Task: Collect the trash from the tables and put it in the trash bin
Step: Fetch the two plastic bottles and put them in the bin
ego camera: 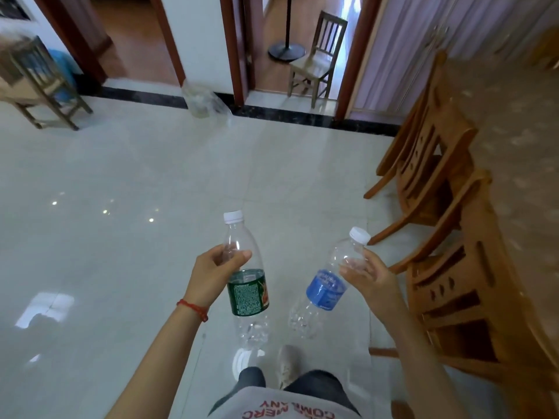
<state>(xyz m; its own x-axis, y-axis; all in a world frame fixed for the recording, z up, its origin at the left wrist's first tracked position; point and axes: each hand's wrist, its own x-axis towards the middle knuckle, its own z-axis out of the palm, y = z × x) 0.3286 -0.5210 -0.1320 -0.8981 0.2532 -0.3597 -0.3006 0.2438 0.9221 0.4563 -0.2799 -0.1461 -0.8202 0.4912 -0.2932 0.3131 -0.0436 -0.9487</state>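
My left hand grips the upper part of an empty clear bottle with a green label and a white cap. My right hand pinches the shoulder of a second empty clear bottle with a blue label, tilted with its white cap up and to the right. Both bottles hang over the pale tiled floor in front of me. A clear plastic bag over a bin stands against the far wall between two doorways, blurred.
Two wooden chairs stand at a table with a patterned cloth on my right. A small wooden chair is at the far left, and another chair is in the right doorway. The glossy floor stretches ahead.
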